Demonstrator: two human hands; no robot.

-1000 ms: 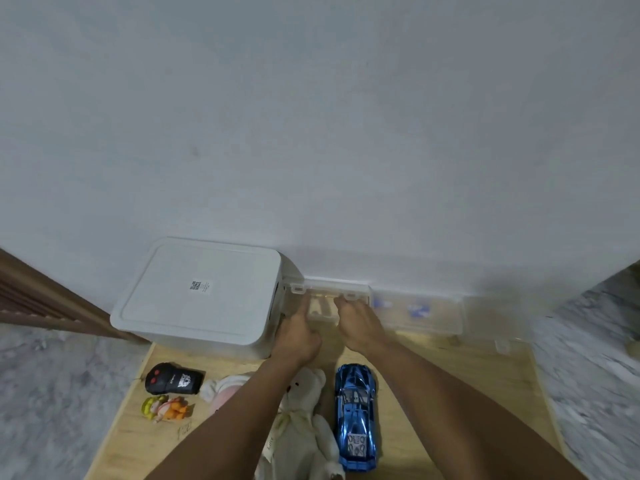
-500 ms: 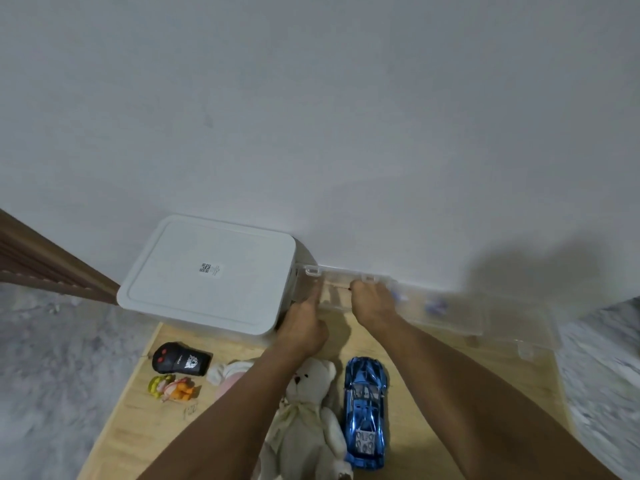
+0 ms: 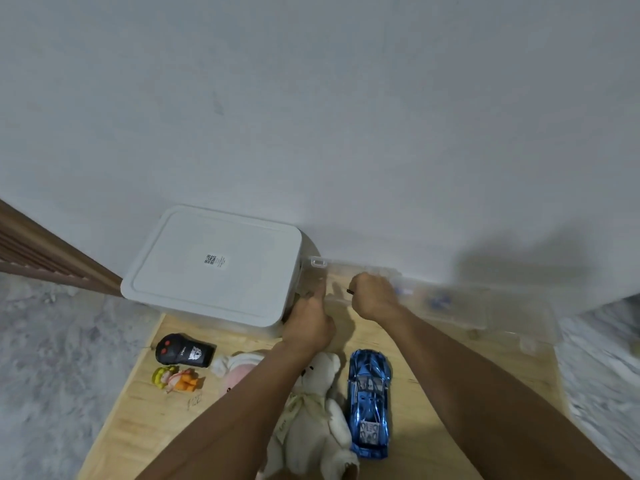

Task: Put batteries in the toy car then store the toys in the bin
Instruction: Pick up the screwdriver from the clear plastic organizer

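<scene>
The blue toy car [image 3: 370, 400] lies on the wooden board, nose toward the wall. The white bin [image 3: 214, 265] stands at the back left with its lid on. A clear compartment box [image 3: 485, 306] runs along the wall to its right, its left latch [image 3: 318, 263] sticking up. My left hand [image 3: 308, 323] rests against the box's left end, one finger stretched up along it. My right hand [image 3: 372, 296] is a fist over the box's left compartment, and a small dark tip [image 3: 349, 291] pokes out of it. A white teddy bear [image 3: 311, 414] lies under my left forearm.
A black remote control [image 3: 183, 353], a small yellow and orange figure [image 3: 175, 378] and a pink and white plush [image 3: 239, 370] lie on the wooden board [image 3: 149, 427]. Grey marbled floor lies on both sides. A brown wooden frame [image 3: 41, 258] stands at the far left.
My right hand has closed into a fist and lifted slightly off the clear box, with a dark tip now showing. My left hand stays at the box's left end. The view has tilted.
</scene>
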